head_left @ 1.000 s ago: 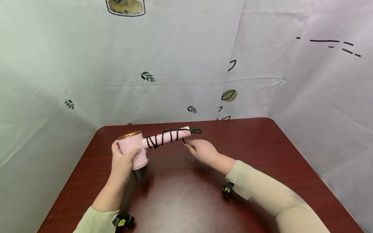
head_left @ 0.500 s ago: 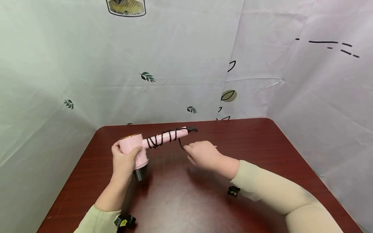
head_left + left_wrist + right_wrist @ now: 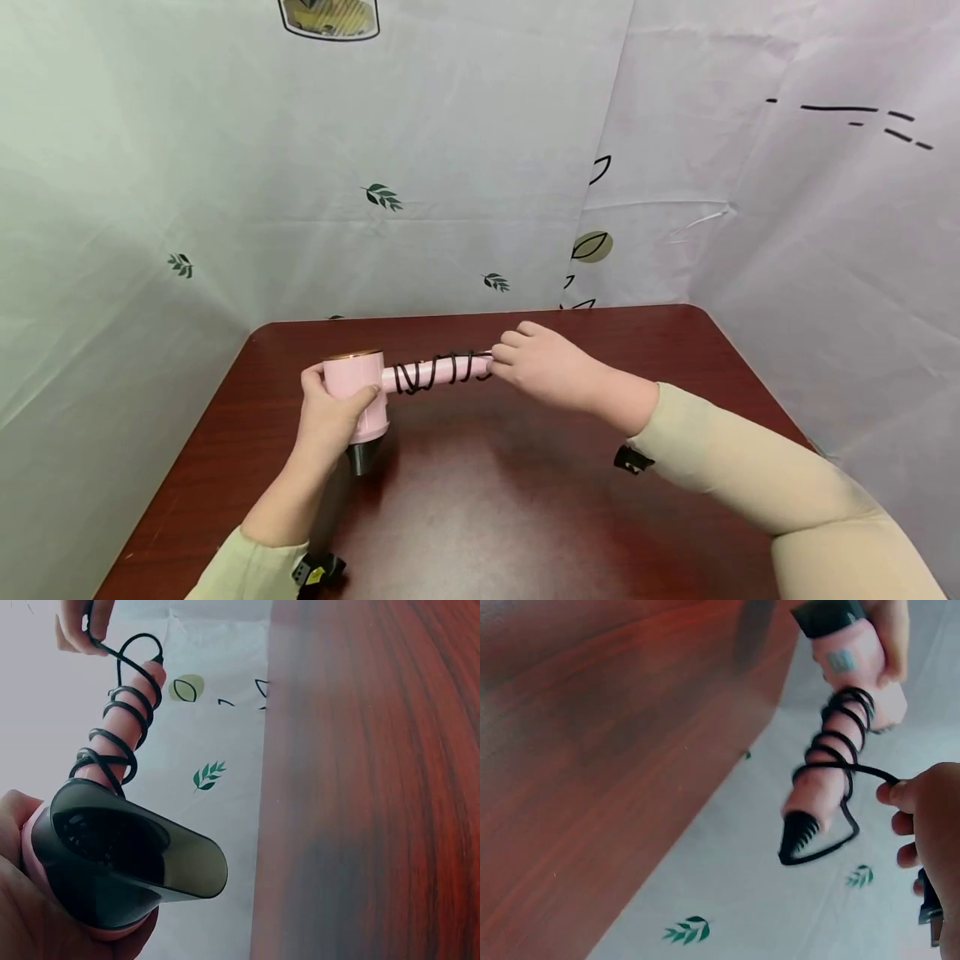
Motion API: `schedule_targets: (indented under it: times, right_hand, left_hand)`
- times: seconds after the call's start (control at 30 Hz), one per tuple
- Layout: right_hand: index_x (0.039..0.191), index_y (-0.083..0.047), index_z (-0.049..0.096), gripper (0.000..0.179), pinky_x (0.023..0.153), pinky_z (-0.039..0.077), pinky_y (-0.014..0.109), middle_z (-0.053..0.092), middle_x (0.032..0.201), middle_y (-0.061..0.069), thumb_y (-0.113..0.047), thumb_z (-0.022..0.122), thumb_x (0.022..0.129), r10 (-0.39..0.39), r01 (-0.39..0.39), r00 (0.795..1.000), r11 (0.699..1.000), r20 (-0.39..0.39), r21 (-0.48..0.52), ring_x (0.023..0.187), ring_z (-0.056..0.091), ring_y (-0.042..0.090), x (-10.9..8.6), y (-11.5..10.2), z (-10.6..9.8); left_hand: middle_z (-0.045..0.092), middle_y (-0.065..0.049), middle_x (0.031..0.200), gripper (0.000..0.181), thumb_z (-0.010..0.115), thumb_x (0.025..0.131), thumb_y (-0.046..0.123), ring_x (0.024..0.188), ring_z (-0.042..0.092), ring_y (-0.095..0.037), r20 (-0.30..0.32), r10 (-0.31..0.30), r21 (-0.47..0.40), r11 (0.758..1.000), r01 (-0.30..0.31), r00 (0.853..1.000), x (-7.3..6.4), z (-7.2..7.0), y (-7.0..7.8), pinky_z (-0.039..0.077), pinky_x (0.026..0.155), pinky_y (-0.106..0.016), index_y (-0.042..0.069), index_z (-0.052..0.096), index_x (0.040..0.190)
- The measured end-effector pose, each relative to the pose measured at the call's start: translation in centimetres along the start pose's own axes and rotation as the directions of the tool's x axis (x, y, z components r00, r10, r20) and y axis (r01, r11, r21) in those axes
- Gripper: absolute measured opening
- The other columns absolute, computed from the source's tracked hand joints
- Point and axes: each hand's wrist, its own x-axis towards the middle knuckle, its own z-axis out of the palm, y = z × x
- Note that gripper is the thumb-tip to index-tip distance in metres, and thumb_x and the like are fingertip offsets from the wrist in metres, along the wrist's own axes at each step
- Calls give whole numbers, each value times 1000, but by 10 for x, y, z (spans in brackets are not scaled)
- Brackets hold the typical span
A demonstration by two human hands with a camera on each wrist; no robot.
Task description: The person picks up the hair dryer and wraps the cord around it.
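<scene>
A pink hair dryer (image 3: 354,385) with a copper-coloured rim is held up over the table. My left hand (image 3: 324,427) grips it round its barrel, thumb on the near side. The black nozzle (image 3: 191,866) points down toward the tabletop. Several turns of black cord (image 3: 838,742) wind round the handle (image 3: 819,789), and a loop bulges from the ribbed strain relief (image 3: 799,832) at its end. My right hand (image 3: 551,367) pinches the cord's free stretch beside the handle's end. A black plug-like piece (image 3: 928,904) shows below the right fingers in the right wrist view.
Beneath both hands lies a dark red wooden table (image 3: 465,517) with rounded far corners. White cloth walls (image 3: 450,150) printed with leaves stand round its back and sides. A small black wrist camera (image 3: 318,571) sits on the left sleeve.
My right hand has risen from below the handle to its end, carrying the cord up over it. The hair dryer has shifted slightly right and its handle lies more level.
</scene>
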Motion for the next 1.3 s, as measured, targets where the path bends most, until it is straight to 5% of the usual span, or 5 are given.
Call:
schedule_targets:
  times: [0.43, 0.7, 0.8, 1.07, 1.3]
  right_hand:
    - [113, -13, 73, 31, 95, 43, 38, 70, 107, 0, 1, 72, 85, 101, -56, 981, 966, -167, 254, 104, 62, 22, -17, 29, 23]
    - [108, -14, 76, 23, 94, 46, 38, 67, 104, 2, -5, 74, 86, 195, -83, 963, 872, -188, 482, 101, 61, 21, -17, 27, 45]
    - [108, -13, 76, 20, 86, 49, 33, 68, 105, -3, -7, 72, 90, 281, -142, 953, 740, -110, 658, 99, 61, 14, -19, 22, 54]
    - [112, -9, 74, 19, 81, 51, 31, 70, 106, 1, -11, 61, 98, 474, -308, 858, 167, 198, 937, 97, 62, 15, -27, 3, 78]
    - [120, 7, 66, 28, 87, 53, 49, 68, 116, 20, -3, 62, 94, 584, -332, 740, -113, 333, 936, 104, 64, 22, -28, -24, 93]
  left_hand:
    - [49, -21, 121, 75, 74, 82, 11, 103, 55, -31, 128, 42, 101, 993, -55, 991, -4, -9, 1, 51, 75, -30, 5, 22, 136]
    - [47, -21, 123, 74, 75, 83, 7, 99, 56, -26, 161, 73, 57, 995, -83, 984, -6, -11, -1, 52, 74, -29, 4, 22, 135]
    - [45, -20, 125, 71, 73, 84, 3, 96, 57, -19, 158, 73, -7, 997, -73, 985, -6, -11, -1, 53, 73, -27, 4, 22, 133]
    - [43, -17, 125, 65, 65, 87, -2, 91, 58, -11, 137, 38, -111, 994, -23, 990, -4, -5, -2, 52, 74, -25, 5, 21, 134]
    - [40, -18, 129, 67, 62, 91, 0, 89, 58, -14, 135, -31, -152, 987, 52, 990, -1, 1, -6, 53, 72, -26, 7, 17, 140]
